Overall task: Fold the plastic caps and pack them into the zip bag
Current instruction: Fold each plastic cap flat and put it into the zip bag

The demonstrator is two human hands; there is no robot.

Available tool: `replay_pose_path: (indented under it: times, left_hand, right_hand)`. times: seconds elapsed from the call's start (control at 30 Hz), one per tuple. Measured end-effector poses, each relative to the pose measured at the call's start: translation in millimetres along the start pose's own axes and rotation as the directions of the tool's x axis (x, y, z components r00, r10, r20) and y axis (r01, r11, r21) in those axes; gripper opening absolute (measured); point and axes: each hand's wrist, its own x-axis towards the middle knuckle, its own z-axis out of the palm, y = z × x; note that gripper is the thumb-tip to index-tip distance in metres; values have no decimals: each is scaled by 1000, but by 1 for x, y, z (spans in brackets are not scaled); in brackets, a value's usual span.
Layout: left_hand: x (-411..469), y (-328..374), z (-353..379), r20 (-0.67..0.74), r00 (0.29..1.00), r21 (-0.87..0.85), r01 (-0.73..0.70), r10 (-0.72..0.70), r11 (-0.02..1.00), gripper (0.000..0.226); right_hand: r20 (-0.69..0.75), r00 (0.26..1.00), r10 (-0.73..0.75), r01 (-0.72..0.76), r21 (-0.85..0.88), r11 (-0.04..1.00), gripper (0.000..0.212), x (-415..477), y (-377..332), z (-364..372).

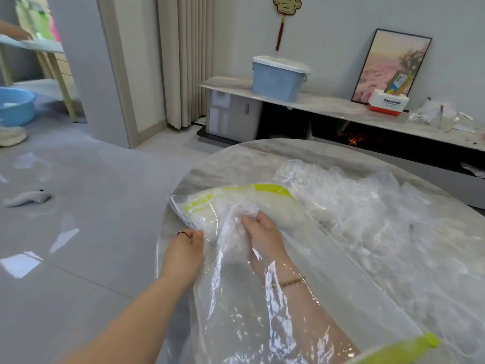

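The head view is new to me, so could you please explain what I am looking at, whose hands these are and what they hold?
There is no machine here. A person works with bare hands, and the single picture comes from a camera worn on the head, looking forward and down. A large clear zip bag lies on a round pale table. The right hand is inside the bag, fingers curled round a bunched plastic cap. The left hand, outside, pinches the bag's edge. To the right of the bag lies a heap of loose clear caps, not yet packed.
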Motion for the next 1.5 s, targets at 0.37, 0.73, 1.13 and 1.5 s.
replay_pose_path:
  times: [0.37,0.73,1.13,1.5]
  left_hand:
    - [3,5,3,12,995,-139,102,-102,985,29]
    - [20,-9,-3,-92,984,-161,136,-152,978,19]
    - [29,-15,-11,-271,941,-348,100,-202,932,26]
    - [-1,-4,-3,-86,993,173,-62,77,983,53]
  right_hand:
    - [-102,992,-69,37,-288,957,19,61,-11,31]
    - [-438,898,-46,73,44,996,14,67,-5,26]
    - [-147,970,-192,167,-164,972,48,-3,23,-5]
    - [318,938,-136,340,-772,537,54,-143,50,-124]
